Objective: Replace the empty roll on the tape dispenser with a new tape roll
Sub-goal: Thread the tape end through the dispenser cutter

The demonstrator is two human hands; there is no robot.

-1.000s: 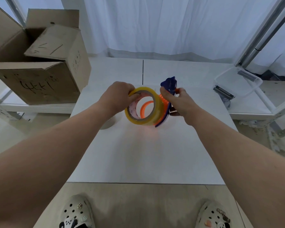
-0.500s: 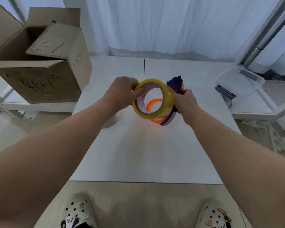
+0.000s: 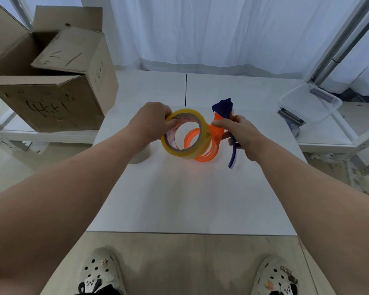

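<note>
Pulled apart since a moment earlier, the yellow tape roll (image 3: 184, 134) and the dispenser (image 3: 219, 126) now sit side by side above the white bench (image 3: 190, 194), with the dispenser's orange hub ring (image 3: 201, 145) showing through and just right of the roll's open centre. The left hand (image 3: 150, 122) pinches the roll's upper-left rim, fingers curled into the core and thumb over the outside, holding it upright and facing the camera. The right hand (image 3: 242, 136) is closed around the dispenser's orange-and-blue body, immediately right of the roll, its index finger stretched toward the orange neck; the blue tip points away from the person and a blue strip hangs below the hand. The roll overlaps the hub ring, though whether they touch cannot be told. Left of the roll and below the left forearm, a pale empty core (image 3: 140, 155) rests on the bench.
</note>
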